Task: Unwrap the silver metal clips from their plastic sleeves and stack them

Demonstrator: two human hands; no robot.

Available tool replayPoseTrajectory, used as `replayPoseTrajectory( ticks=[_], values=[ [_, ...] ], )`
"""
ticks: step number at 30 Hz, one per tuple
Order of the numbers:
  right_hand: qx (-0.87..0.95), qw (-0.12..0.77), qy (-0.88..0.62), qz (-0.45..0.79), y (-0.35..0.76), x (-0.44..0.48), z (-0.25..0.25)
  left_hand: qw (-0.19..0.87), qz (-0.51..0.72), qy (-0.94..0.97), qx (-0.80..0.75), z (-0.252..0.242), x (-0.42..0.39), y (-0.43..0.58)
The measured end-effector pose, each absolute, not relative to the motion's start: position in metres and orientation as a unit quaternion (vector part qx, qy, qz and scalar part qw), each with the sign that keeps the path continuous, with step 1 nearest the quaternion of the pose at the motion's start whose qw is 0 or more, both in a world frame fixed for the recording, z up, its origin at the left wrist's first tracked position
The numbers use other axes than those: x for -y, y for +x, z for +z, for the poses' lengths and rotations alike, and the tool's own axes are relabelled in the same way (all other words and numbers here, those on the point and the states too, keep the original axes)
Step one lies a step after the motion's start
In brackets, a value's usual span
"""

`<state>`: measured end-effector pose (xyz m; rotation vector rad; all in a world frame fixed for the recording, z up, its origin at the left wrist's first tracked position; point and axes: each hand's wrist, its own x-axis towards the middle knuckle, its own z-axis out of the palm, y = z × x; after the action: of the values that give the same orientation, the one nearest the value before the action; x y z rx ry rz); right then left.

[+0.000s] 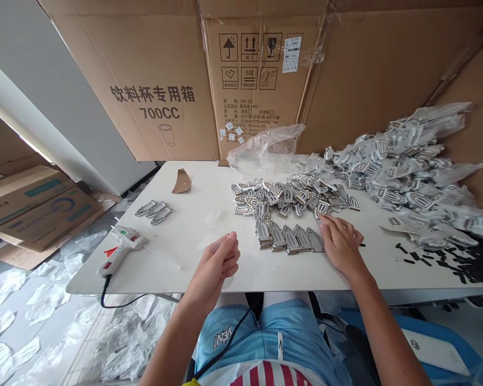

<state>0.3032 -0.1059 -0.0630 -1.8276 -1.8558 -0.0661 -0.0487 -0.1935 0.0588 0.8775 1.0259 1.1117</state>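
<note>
My left hand (pixel 220 258) hovers over the front of the table, fingers curled in and thumb on top; whatever may be inside is hidden. A row of small grey arch-shaped metal pieces (pixel 291 237) lies in overlapping stacks just right of it. At the right end of that row is my right hand (pixel 342 242), palm down with its fingers spread forward. Its index fingertip is at a metal piece (pixel 322 208) on the near edge of a loose heap of similar pieces (pixel 287 194). Parts under the right palm cannot be seen.
A white glue gun (pixel 123 247) and several metal frames (pixel 155 211) lie at the left, near a cardboard scrap (pixel 181 181). Bagged pieces (pixel 410 161) pile up at the right, beside small black strips (pixel 462 262). Cardboard boxes (pixel 257 80) wall the back.
</note>
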Motion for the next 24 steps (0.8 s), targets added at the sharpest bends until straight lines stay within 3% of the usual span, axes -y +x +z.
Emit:
replayPoseTrajectory(
  ticks=[14, 19, 24],
  values=[
    [0.681, 0.309, -0.663, -0.031, 0.3079, 0.1058, -0.0595, 0.65, 0.483, 0.381, -0.446, 0.0554, 0.1928, -0.0471],
    [0.695, 0.273, -0.664, -0.033, 0.3057, 0.1071, -0.0615, 0.674, 0.528, 0.29, -0.427, 0.0611, 0.1915, -0.0463],
    [0.676, 0.293, -0.676, -0.017, 0.3082, 0.1065, -0.0617, 0.708, 0.541, 0.229, -0.392, 0.0631, 0.1886, -0.0486]
  ],
)
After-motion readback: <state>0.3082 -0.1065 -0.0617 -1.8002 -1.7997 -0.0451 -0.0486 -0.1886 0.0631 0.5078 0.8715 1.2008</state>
